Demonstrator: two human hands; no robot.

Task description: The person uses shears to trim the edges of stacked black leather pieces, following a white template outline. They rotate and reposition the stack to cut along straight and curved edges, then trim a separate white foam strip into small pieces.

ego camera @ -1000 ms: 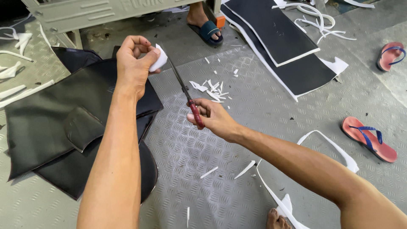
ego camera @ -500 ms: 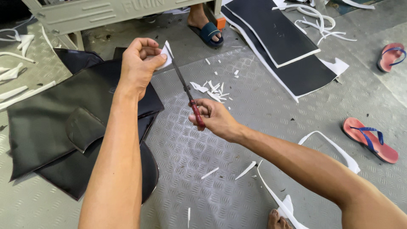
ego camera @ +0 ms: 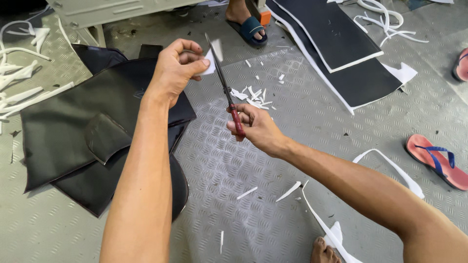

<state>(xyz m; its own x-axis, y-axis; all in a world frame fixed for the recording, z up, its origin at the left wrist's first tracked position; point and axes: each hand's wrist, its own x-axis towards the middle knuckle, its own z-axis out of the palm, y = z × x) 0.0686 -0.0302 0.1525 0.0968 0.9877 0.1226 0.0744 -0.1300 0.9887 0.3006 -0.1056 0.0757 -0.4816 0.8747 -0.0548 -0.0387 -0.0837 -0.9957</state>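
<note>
Left hand (ego camera: 178, 68) raised above the floor, fingers curled tight, pinching a small white scrap (ego camera: 213, 54) between thumb and forefinger. Right hand (ego camera: 253, 127) closed around the dark red handles of the scissors (ego camera: 225, 86), blades angled up so the tip sits at the scrap; whether the blades are parted or shut there is hard to tell, they read as one thin line. The scrap looks light, thin and floppy, probably foam or lining; best held close to the cut edge with a pinch, as it would bend if held far back. Scissors are stiff and pointed near the left fingers. Black cut panels (ego camera: 73, 126) lie under the left forearm, more dark sheets (ego camera: 341, 44) top right. White trimmings (ego camera: 253, 95) litter the tread-plate floor (ego camera: 234, 160). Red sandal (ego camera: 436, 160) sits right, another person's foot in a blue slipper (ego camera: 248, 27) top centre. Open room lies in the middle floor
</note>
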